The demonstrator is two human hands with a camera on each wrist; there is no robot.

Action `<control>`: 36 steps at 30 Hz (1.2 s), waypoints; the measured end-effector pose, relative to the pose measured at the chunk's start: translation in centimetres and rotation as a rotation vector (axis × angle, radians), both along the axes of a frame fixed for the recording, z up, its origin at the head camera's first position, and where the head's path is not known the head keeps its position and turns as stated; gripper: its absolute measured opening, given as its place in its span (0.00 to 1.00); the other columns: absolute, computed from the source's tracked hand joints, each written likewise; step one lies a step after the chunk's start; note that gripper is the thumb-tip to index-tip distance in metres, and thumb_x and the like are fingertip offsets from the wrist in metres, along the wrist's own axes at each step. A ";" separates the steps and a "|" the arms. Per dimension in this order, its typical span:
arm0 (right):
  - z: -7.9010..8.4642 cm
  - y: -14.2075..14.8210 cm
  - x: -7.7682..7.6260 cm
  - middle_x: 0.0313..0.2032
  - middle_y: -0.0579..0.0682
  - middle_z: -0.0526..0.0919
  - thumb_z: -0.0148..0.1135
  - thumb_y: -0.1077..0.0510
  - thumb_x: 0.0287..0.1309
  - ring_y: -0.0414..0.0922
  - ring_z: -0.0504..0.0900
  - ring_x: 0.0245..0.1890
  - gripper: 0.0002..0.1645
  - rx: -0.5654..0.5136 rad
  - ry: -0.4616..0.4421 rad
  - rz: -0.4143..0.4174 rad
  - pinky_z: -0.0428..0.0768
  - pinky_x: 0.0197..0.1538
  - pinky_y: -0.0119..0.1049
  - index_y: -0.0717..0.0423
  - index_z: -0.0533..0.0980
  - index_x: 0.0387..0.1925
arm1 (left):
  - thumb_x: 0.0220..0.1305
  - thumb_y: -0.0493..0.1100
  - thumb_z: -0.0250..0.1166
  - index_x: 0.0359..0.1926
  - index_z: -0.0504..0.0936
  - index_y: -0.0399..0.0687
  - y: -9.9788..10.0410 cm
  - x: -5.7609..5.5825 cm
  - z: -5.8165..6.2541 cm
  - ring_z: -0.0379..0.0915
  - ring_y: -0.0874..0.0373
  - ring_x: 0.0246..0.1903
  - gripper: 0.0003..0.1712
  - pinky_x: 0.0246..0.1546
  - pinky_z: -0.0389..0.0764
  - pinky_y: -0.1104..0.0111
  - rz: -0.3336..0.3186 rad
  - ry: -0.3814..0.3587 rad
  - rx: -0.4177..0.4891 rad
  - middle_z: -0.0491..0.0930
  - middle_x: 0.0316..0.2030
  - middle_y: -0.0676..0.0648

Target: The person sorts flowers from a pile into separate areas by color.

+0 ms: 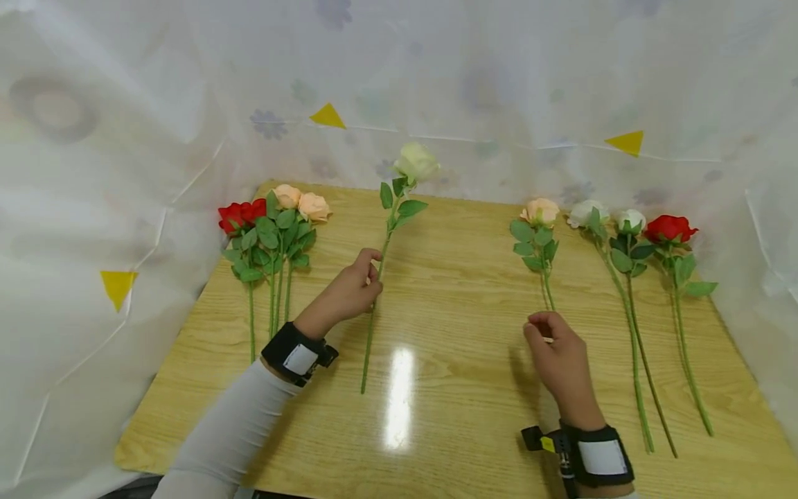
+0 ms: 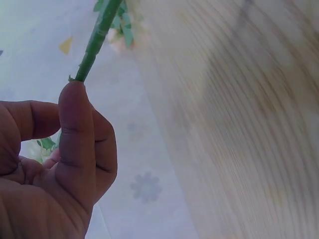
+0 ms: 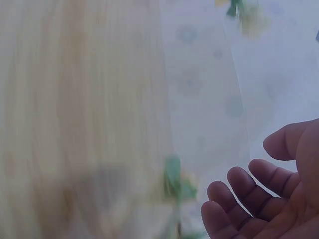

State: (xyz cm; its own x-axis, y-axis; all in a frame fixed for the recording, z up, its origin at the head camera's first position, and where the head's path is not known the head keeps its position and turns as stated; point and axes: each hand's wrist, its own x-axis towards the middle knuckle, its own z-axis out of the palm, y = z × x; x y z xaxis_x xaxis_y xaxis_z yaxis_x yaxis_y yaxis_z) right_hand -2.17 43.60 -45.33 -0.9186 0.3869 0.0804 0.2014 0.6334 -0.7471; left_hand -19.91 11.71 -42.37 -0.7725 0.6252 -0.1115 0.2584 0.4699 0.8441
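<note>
My left hand [image 1: 352, 287] pinches the green stem of a white rose [image 1: 416, 163], raised over the table with its bloom up and leaning right. In the left wrist view, thumb and fingers close on the green stem [image 2: 97, 42]. The right hand [image 1: 560, 357] hovers over the table just below a peach rose [image 1: 541, 211]. Its fingers are loosely curved in the right wrist view, with nothing held between the thumb and fingers [image 3: 244, 186]. That peach rose lies on the table, and the hand hides the lower part of its stem.
On the left of the wooden table [image 1: 461, 291] lie red roses [image 1: 240, 215] and peach roses [image 1: 312, 206], side by side. At the right are two white roses [image 1: 587, 213] and a red rose [image 1: 672, 229]. A whitish curtain [image 1: 474, 76] with yellow triangles surrounds the table's back and sides.
</note>
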 end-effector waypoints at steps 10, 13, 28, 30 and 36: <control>-1.6 -7.7 -2.5 0.43 0.51 0.81 0.58 0.57 0.70 0.46 0.79 0.42 0.16 -0.288 -0.119 0.261 0.79 0.42 0.40 0.60 0.74 0.55 | 0.76 0.37 0.50 0.70 0.53 0.44 2.9 0.6 0.6 0.77 0.50 0.32 0.27 0.34 0.84 0.58 0.070 -0.157 0.233 0.66 0.46 0.41; -0.8 -9.0 -3.2 0.43 0.51 0.80 0.59 0.58 0.70 0.46 0.79 0.43 0.17 -0.298 -0.112 0.322 0.78 0.43 0.41 0.60 0.73 0.56 | 0.75 0.37 0.51 0.70 0.53 0.42 3.5 0.7 0.7 0.78 0.50 0.34 0.27 0.35 0.84 0.53 0.092 -0.169 0.300 0.65 0.46 0.41; 0.1 -12.0 -4.0 0.35 0.48 0.79 0.60 0.65 0.66 0.42 0.80 0.31 0.14 -0.195 0.076 0.360 0.78 0.27 0.35 0.58 0.74 0.53 | 0.73 0.32 0.54 0.63 0.60 0.45 5.8 2.1 0.4 0.75 0.53 0.32 0.22 0.31 0.84 0.53 0.129 -0.238 0.535 0.68 0.40 0.43; 0.0 -11.8 -4.0 0.35 0.49 0.79 0.60 0.66 0.66 0.42 0.79 0.30 0.14 -0.180 0.068 0.367 0.78 0.26 0.35 0.60 0.74 0.53 | 0.73 0.32 0.54 0.63 0.60 0.45 5.9 2.2 0.4 0.75 0.53 0.32 0.22 0.31 0.84 0.54 0.124 -0.246 0.527 0.68 0.40 0.43; 0.3 -11.2 -3.9 0.33 0.49 0.78 0.60 0.67 0.65 0.40 0.75 0.25 0.13 -0.108 0.039 0.368 0.75 0.26 0.34 0.59 0.74 0.51 | 0.73 0.35 0.54 0.68 0.56 0.43 6.1 2.5 0.3 0.76 0.51 0.35 0.27 0.33 0.85 0.55 0.124 -0.285 0.510 0.68 0.42 0.42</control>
